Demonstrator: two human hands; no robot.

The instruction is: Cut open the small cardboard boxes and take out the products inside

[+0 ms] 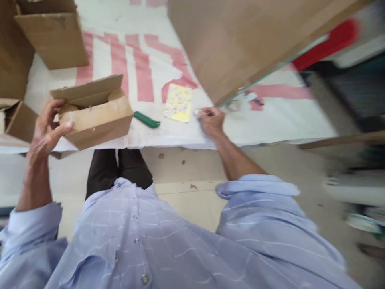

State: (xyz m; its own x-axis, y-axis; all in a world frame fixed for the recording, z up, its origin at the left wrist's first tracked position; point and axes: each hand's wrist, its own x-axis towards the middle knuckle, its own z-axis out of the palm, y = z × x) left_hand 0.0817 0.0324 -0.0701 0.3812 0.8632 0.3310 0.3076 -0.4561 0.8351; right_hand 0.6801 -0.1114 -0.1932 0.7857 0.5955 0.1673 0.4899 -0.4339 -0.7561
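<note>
At the table's front edge, my left hand point(45, 130) grips one end of a small open cardboard box point(100, 130), fingers at its rim and thumb on the near side. The box is tilted and its flap stands up at the back. My right hand point(213, 121) is closed in a pinch over the table, with a small whitish piece point(197, 113) at its fingertips, too blurred to name. Left of that hand lies a yellow sheet point(179, 103) covered with small silvery-white pieces. A green-handled tool point(147, 120), like a box cutter, lies between the box and the sheet.
A large cardboard box point(240, 44) takes up the back right of the table, near my right hand. Other open boxes point(55, 42) stand at the left. The white cloth point(288, 118) with red print covers the table. A red object point(327, 44) lies beyond.
</note>
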